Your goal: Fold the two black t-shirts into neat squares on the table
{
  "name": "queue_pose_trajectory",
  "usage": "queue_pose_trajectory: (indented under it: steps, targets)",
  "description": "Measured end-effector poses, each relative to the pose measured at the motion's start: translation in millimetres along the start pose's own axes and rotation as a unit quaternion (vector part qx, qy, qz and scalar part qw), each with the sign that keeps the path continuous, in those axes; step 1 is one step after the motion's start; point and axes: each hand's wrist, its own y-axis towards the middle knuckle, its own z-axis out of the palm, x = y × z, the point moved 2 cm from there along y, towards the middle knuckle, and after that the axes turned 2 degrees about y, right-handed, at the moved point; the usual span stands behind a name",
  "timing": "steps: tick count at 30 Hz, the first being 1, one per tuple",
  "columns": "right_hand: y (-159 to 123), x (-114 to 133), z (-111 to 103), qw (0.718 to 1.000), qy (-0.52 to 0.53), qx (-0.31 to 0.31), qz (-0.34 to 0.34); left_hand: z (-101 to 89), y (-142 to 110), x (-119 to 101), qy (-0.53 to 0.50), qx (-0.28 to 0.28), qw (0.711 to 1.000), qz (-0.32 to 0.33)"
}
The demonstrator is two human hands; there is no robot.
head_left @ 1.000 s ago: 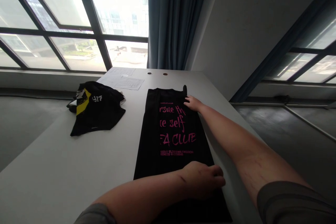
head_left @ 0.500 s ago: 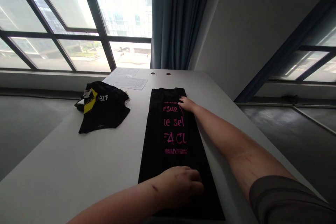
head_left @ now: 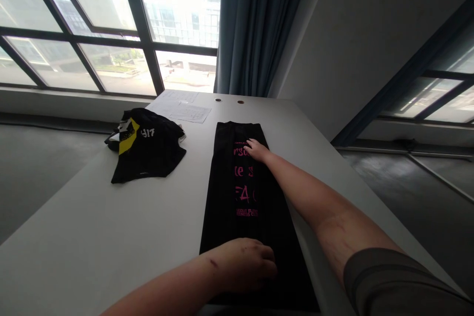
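Observation:
A black T-shirt (head_left: pixel 218 207) with pink lettering lies on the table in a long narrow strip, its sides folded in. My left hand (head_left: pixel 250 264) is at its near end, fingers curled down and closed on the cloth, the fingertips hidden. Toward the far end, my right hand (head_left: pixel 256 150) has its fingers bent onto the right-hand layer, gripping it beside the top lines of print. That layer covers the right part of the lettering.
Another black garment (head_left: pixel 155 150) with a yellow patch lies loosely heaped on the left of the white table (head_left: pixel 148 237). Paper sheets (head_left: pixel 194 112) rest at the far edge, near two round cable holes. A window and a blue curtain (head_left: pixel 248 29) stand beyond.
Both hands have moved a little left, and the right-hand layer of the T-shirt has come with them. Less of the pink lettering shows now. The view has shifted slightly.

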Motion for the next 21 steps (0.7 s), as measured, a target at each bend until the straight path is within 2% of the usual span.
queue_pose_trajectory:
  steps: [9,15,17,21]
  targets:
    - [-4,6,23,0.999,-0.023,0.009,0.028,-1.1,-8,6,0.005,0.058,0.998,-0.016]
    - [-3,14,24,0.998,-0.043,0.005,0.051,-8.7,-11,3,-0.042,0.073,0.994,-0.064]
    - [-3,18,23,0.997,-0.058,0.007,0.059,-10.1,-10,5,-0.045,0.046,0.993,-0.103]
    - [-2,24,22,0.994,-0.085,0.014,0.068,-4.3,-9,18,0.01,-0.074,0.981,-0.181]
